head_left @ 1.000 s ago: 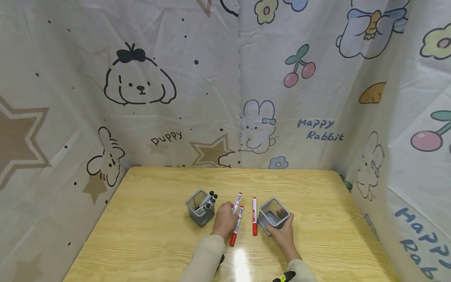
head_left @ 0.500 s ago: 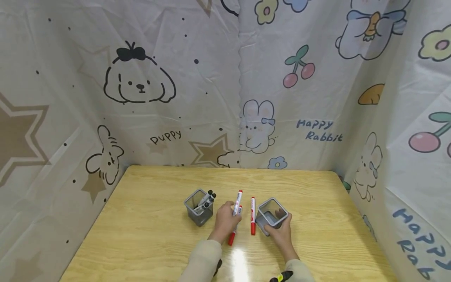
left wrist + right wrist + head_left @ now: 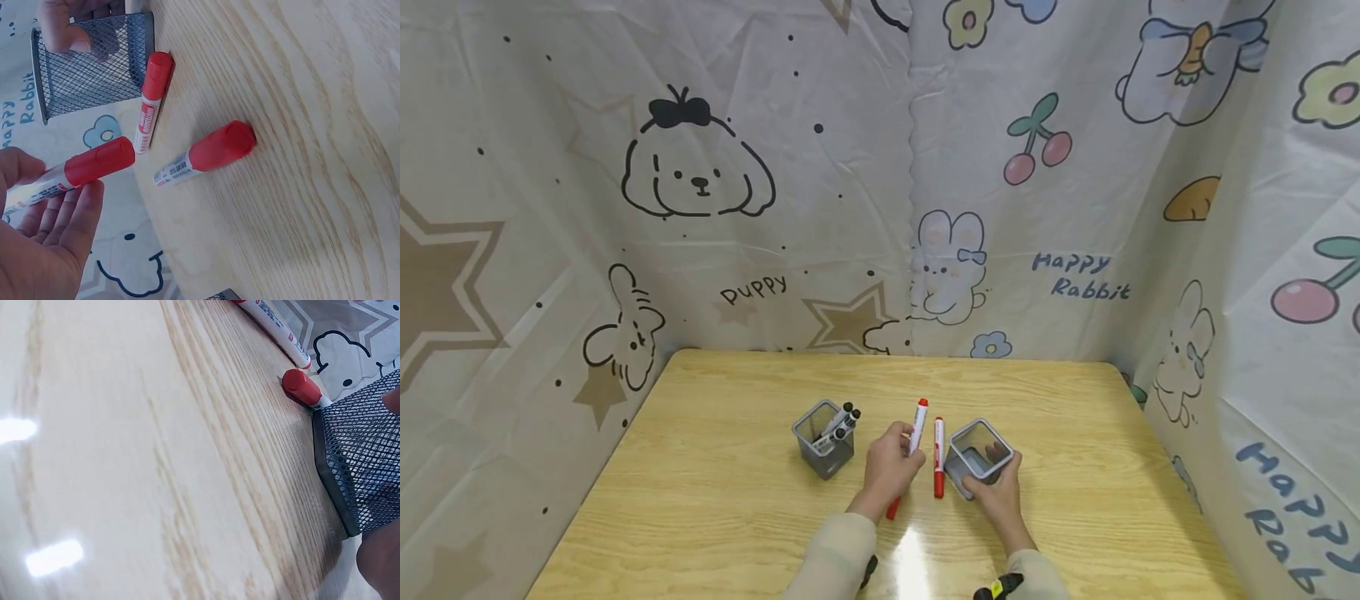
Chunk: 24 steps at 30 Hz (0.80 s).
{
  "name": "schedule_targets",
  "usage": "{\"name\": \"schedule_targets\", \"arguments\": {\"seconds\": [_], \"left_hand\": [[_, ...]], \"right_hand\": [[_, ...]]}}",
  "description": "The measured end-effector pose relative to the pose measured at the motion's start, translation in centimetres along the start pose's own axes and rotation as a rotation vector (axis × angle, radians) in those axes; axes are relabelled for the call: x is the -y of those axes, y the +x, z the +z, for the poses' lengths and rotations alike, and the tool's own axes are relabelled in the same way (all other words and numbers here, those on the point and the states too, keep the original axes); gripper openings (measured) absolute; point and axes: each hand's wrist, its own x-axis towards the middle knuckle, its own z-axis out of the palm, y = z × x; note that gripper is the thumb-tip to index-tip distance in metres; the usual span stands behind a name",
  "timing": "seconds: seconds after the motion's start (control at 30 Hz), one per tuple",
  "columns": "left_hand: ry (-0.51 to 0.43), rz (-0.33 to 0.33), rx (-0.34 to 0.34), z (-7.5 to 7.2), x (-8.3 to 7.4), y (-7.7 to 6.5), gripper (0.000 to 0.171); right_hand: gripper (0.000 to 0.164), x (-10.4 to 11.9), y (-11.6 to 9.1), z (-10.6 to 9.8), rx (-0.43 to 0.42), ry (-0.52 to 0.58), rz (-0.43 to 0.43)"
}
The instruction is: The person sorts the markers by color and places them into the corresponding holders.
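My left hand (image 3: 887,472) pinches a red-capped whiteboard marker (image 3: 70,176) between thumb and fingers, lifted above the table, its red cap pointing toward the wrist camera. Below that hand lies a second red marker (image 3: 219,149), mostly covered by the hand in the head view. A third red marker (image 3: 938,458) lies beside the square mesh pen holder (image 3: 94,69) on the right. With thumb and fingers around its sides, my right hand (image 3: 1002,497) grips this holder, which stands upright on the table. No pens show inside it.
Left of my left hand stands another mesh pen holder (image 3: 827,463) with several black-capped markers (image 3: 838,431) leaning in it. The wooden table (image 3: 715,467) meets a printed cloth (image 3: 850,250) at its back and sides.
My left hand has picked the marker up off the table and carried it a little right, over the second red marker. The right hand and its pen holder stay in place.
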Motion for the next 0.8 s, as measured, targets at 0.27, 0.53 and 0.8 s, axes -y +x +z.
{"name": "schedule_targets", "arguments": {"seconds": [0.27, 0.53, 0.8], "left_hand": [[-0.041, 0.071, -0.059, 0.0, -0.9, 0.0, 0.025], [-0.123, 0.144, -0.129, 0.4, -1.5, -0.1, 0.020], [-0.256, 0.198, -0.191, 0.7, -2.7, 0.1, 0.018]], "right_hand": [[0.079, 0.1, -0.1, 0.4, -0.016, 0.031, -0.012], [0.075, 2.5, -1.0, 0.6, -0.011, 0.042, -0.035], [0.074, 3.2, -1.0, 0.4, -0.009, 0.019, -0.039]]}}
